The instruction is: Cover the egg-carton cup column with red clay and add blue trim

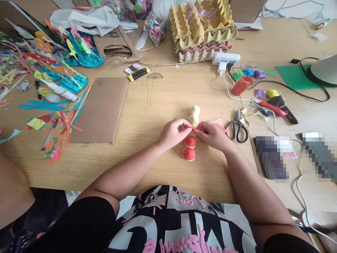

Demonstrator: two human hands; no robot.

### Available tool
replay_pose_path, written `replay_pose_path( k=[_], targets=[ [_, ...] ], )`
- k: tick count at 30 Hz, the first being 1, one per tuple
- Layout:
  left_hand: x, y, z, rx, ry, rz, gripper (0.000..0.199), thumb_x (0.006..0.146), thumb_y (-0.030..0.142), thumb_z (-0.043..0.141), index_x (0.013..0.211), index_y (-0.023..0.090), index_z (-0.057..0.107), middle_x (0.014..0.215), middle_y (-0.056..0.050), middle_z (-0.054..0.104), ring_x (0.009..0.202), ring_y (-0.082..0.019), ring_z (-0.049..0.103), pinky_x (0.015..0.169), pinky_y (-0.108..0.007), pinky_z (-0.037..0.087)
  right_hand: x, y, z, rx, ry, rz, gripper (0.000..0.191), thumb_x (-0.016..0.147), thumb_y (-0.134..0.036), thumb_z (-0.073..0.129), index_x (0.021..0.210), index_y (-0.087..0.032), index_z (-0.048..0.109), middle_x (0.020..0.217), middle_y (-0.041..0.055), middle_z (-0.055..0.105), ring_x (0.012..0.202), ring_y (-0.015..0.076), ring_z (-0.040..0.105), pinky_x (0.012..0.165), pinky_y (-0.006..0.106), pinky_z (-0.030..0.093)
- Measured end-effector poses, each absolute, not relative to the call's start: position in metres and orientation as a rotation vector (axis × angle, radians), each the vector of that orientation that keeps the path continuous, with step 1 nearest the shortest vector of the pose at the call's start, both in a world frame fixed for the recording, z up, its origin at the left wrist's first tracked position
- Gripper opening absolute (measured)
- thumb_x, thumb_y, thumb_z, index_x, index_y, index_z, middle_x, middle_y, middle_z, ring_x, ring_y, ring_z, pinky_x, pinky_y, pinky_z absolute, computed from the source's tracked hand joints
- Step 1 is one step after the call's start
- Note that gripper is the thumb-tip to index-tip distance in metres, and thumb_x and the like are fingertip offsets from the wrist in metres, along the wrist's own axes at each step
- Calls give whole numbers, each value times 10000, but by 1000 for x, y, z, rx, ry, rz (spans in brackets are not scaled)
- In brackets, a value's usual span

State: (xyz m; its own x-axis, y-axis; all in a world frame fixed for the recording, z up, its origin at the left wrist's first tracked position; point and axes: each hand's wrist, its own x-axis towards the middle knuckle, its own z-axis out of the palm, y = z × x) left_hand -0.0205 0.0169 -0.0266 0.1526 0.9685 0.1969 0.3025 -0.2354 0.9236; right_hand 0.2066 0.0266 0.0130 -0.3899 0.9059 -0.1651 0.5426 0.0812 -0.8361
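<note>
A row of rounded egg-carton cups lies on the wooden table. The two nearest me are topped with red domes, and the far ones are bare and cream-coloured. Over the middle of the row, my left hand pinches the left end of a small red piece. From the other side, the thumb and fingertips of my right hand close on its right end. My fingers hide the cup beneath. Beside my right hand lies some pinkish-red material in clear wrapping.
Scissors and phones lie to the right, near a red cup and white cable. Left are a cardboard sheet and paper scraps. Egg trays stand behind. Another person's arm shows at left.
</note>
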Motion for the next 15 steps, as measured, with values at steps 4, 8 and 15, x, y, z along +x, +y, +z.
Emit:
replay_pose_path(
  k=[4, 8, 15],
  targets=[
    [-19, 16, -26, 1676, 1223, 1110, 56, 955, 235, 821, 1011, 242, 823, 1032, -35, 834, 798, -158, 676, 763, -319, 580, 207, 27, 14, -1389, -1935, 1288, 477, 986, -681, 767, 865, -256, 588, 714, -46, 465, 681, 160, 421, 646, 337, 332],
    [-17, 17, -28, 1686, 1211, 1174, 75, 976, 314, 861, 992, 246, 833, 996, -37, 816, 799, -161, 665, 763, -323, 585, 205, 27, 14, -1388, -1929, 1298, 487, 975, -683, 771, 838, -255, 583, 711, -46, 452, 680, 160, 410, 653, 340, 338],
    [-15, 16, -28, 1702, 1230, 1183, 61, 979, 259, 844, 928, 240, 818, 951, -33, 809, 812, -165, 674, 780, -325, 587, 207, 29, 15, -1487, -1765, 1198, 415, 949, -632, 792, 910, -260, 612, 719, -37, 547, 658, 157, 438, 627, 328, 336]
  ],
)
